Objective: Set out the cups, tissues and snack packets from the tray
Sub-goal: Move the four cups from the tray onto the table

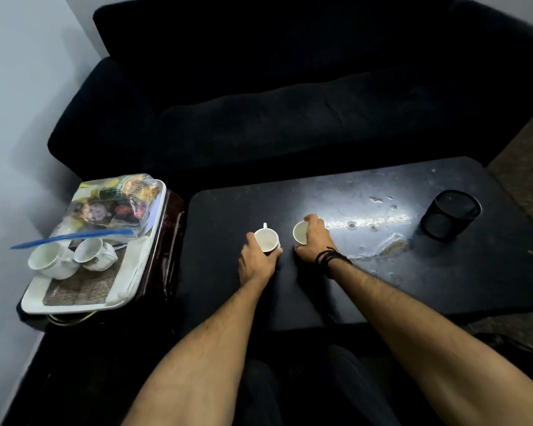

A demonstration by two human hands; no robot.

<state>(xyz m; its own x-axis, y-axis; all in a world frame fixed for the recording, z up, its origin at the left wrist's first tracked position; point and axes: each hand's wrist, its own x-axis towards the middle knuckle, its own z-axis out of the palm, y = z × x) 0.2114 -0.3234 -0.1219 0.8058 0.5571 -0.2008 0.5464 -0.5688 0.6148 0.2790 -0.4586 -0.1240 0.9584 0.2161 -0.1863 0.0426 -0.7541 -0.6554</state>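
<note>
Two white cups are held on the table (382, 272), one cup (266, 239) wrapped by the left hand (257, 259), the other cup (300, 232) by the right hand (316, 241). Two more cups (71, 256) are left on the tray (74, 305). No writing can be read.

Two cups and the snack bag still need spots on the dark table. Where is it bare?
Bare: the table stretch between the right hand and the mesh pot, and the far strip by the sofa. Crowded: around the two held cups, and the tray.

Dim scene overall. Bright glare patch on desk (366, 221) at center right of frame. Sofa (290, 103) in upper frame nearly black, detail lost. Wide-angle bending at edges; tray (74, 305) at left slightly soft.
</note>
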